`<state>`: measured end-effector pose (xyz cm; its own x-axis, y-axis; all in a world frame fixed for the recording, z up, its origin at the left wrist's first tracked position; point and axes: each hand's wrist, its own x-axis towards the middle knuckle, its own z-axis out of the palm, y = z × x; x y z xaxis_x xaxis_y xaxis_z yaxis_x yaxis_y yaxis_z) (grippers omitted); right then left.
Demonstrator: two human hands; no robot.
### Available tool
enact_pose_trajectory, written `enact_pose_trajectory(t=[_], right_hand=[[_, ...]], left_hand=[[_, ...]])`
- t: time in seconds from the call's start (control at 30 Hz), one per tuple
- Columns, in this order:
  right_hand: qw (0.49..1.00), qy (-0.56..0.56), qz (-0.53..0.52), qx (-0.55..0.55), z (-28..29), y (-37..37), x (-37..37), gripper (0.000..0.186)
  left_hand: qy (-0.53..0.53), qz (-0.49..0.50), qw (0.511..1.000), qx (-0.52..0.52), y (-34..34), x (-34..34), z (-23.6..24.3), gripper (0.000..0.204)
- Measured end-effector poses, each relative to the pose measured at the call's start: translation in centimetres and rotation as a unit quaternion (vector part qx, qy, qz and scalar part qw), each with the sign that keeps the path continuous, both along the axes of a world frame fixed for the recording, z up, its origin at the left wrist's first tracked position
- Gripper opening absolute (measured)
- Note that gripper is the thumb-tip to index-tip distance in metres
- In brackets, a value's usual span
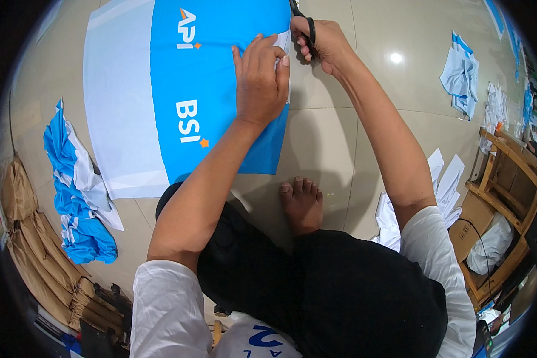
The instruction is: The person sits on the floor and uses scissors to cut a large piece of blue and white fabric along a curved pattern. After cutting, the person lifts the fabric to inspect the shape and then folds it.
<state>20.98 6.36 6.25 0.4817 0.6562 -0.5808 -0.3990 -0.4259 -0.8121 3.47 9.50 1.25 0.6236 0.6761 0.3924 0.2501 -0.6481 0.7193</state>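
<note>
My left hand point(261, 86) rests on a printed blue-and-white fabric panel point(221, 146), fingers bent and slightly spread near its upper right edge, where a white strip shows. My right hand point(322, 48) is closed around the black handles of scissors point(310, 30) at that same edge; the blades are mostly hidden at the top of the view. The panel lies flat on the tiled floor point(400, 131), with a pale band on its left and white lettering on the blue part. My bare foot point(301, 206) is just below it.
Crumpled blue-and-white fabric point(77, 191) lies at left beside draped brown cloth point(27, 238). More fabric point(459, 77) lies at upper right, white pieces point(444, 197) at lower right, near a wooden frame point(519, 155) with cardboard and a plastic bag point(489, 244). My black-clothed legs fill the lower middle.
</note>
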Motion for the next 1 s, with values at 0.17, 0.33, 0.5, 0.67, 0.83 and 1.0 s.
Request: enact_pose_trajectory(t=[0.17, 0.33, 0.5, 0.67, 0.83, 1.0], right_hand=[[1.0, 0.001, -0.003, 0.001, -0.2, -0.3, 0.1, 0.028], [1.0, -0.006, 0.002, 0.007, -0.5, -0.4, 0.3, 0.031], [1.0, -0.011, -0.001, -0.008, -0.1, -0.2, 0.3, 0.032], [0.999, -0.017, 0.025, -0.019, -0.4, 0.2, 0.6, 0.032], [0.998, -0.043, 0.033, -0.02, -1.4, 0.4, 1.3, 0.032], [0.999, -0.039, 0.036, -0.011, -1.7, 0.4, 1.5, 0.033]], left_hand=[[-0.002, 0.0, 1.0, 0.001, 0.0, 0.0, 0.0, 0.01], [-0.002, -0.001, 1.0, -0.001, -0.1, 0.1, 0.0, 0.01], [0.0, -0.001, 1.0, 0.001, 0.0, 0.0, 0.0, 0.01], [0.005, -0.002, 1.0, -0.002, 0.0, -0.1, 0.0, 0.01], [0.005, -0.002, 1.0, 0.001, 0.0, 0.0, 0.1, 0.01], [0.003, -0.004, 1.0, 0.001, 0.0, 0.0, 0.1, 0.01]])
